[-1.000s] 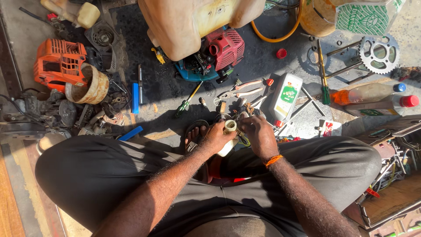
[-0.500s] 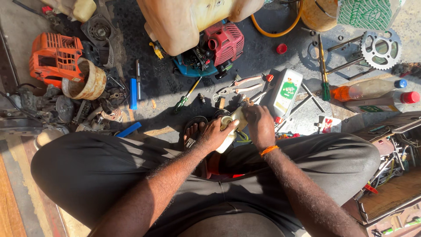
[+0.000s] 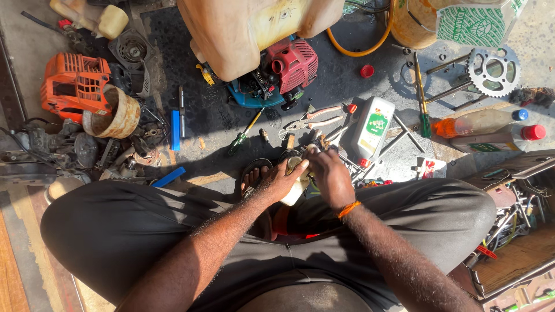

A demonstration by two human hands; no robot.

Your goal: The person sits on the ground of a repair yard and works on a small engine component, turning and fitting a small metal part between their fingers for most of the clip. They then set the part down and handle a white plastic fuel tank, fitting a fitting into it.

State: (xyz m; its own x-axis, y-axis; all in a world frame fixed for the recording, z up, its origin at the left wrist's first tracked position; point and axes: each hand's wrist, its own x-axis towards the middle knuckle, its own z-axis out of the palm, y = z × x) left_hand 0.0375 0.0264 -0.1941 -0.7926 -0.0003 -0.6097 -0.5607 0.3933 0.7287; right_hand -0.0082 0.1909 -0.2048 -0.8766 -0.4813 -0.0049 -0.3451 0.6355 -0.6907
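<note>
Left hand wraps closed round a small pale cylinder part, right hand pinching its top just beside; it looks light, rigid, likely oily, best gripped around the body.

"What colours did you catch?"

"I saw a red engine cover, an orange housing, a cream tank, and a white bottle with a green label."

"And at the wrist?"

"An orange band; the piece I held looked cream, perhaps."
</note>
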